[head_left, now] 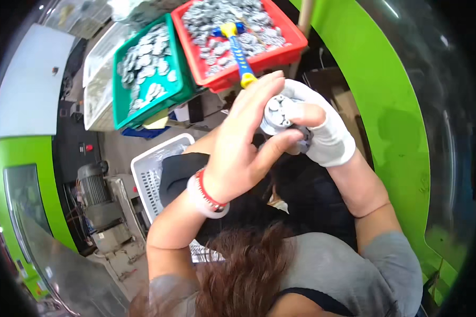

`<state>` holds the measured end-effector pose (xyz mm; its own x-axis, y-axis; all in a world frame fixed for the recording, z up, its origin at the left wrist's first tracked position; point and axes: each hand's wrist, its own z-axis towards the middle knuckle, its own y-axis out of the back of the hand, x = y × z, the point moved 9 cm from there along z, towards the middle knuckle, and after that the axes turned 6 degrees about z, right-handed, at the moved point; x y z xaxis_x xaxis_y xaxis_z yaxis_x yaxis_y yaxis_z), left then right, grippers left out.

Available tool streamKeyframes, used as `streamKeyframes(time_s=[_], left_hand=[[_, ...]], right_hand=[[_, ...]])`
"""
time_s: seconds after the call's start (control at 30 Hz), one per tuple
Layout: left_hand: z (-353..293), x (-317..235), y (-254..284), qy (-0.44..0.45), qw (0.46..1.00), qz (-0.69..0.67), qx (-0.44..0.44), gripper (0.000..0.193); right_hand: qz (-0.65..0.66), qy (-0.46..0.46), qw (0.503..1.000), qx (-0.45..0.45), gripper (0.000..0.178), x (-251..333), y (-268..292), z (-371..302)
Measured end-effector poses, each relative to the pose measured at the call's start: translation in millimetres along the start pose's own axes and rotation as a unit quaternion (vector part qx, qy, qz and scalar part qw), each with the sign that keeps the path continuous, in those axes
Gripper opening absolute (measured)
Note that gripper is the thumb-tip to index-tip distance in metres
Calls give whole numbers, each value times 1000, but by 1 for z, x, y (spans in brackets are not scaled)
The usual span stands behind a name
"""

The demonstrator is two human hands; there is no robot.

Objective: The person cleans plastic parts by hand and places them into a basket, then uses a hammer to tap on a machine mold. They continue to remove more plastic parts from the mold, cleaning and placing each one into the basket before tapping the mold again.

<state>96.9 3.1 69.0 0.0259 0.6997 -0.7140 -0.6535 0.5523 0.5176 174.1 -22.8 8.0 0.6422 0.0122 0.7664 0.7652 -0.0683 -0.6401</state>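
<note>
In front of my lap I hold a small stack of round grey metal parts [275, 114] with holes and raised studs on the upper face. My left hand [235, 142] is bare, with a red and a white band at the wrist. Its long fingers lie along the stack's left side and its thumb reaches round the near side. My right hand [322, 127], in a white glove with the thumb tip bare, wraps the right side, thumb across the top face. The stack's underside and most of my right fingers are hidden.
Ahead stands a red tray [190, 53] of grey metal parts with a blue-and-yellow hammer [239, 55] across it. A green tray [182, 79] of similar parts is left of it. A white basket [148, 182] sits by my left leg. A green machine panel [394, 132] rises at right.
</note>
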Motion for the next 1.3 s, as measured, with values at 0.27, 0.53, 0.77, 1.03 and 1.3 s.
streamKeyframes(time_s=[0.27,0.53,0.77,1.03,1.3], left_hand=[[-18,19,41,-12,969,-203,-141,50],[-8,42,31,18,963,-256,-83,51],[-9,47,23,29,968,-245,-55,54],[-30,71,49,162,843,-451,-243,46],[-41,79,-7,329,786,-519,-73,35]], right_hand=[[55,11,996,75,64,-10,-61,18],[107,-57,988,95,52,-36,-35,39],[59,-49,995,56,39,-30,-23,42],[14,53,997,-56,26,-3,6,32],[-595,395,698,58,24,40,-53,8]])
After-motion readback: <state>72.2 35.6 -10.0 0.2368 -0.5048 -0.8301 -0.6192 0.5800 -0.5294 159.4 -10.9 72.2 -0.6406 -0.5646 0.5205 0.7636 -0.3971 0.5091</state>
